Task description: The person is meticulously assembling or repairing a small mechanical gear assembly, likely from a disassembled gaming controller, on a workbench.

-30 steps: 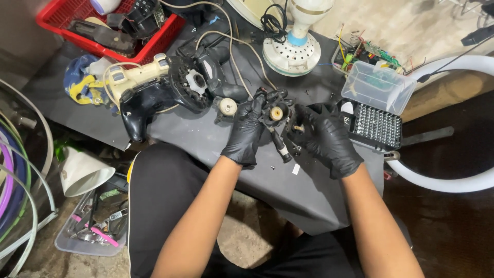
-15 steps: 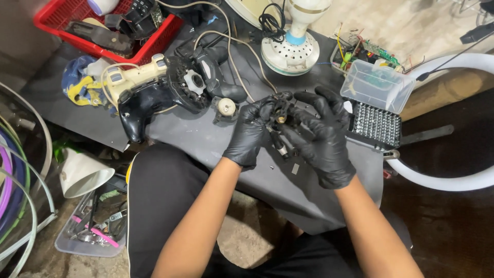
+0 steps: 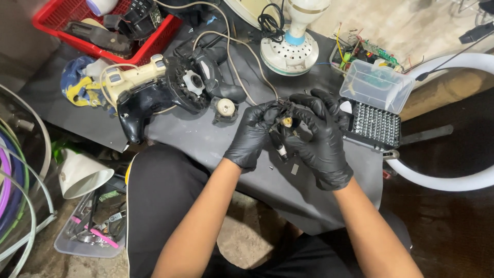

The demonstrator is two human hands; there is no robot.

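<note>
Gripping 1 small dark part (image 3: 284,123) w/ a cream round center, the left hand (image 3: 253,135) and right hand (image 3: 316,141), both in black gloves, close fingers around it just above the gray table (image 3: 216,144). Near the right: 1 clear box (image 3: 378,85), 1 black bit case (image 3: 374,125). Top left: 1 red basket (image 3: 51,23).

One head-worn view, looking steeply down from above the dark worktop (image 3: 206,139), close in over it, the red basket (image 3: 56,28) at its far left corner, floor showing beneath.
</note>
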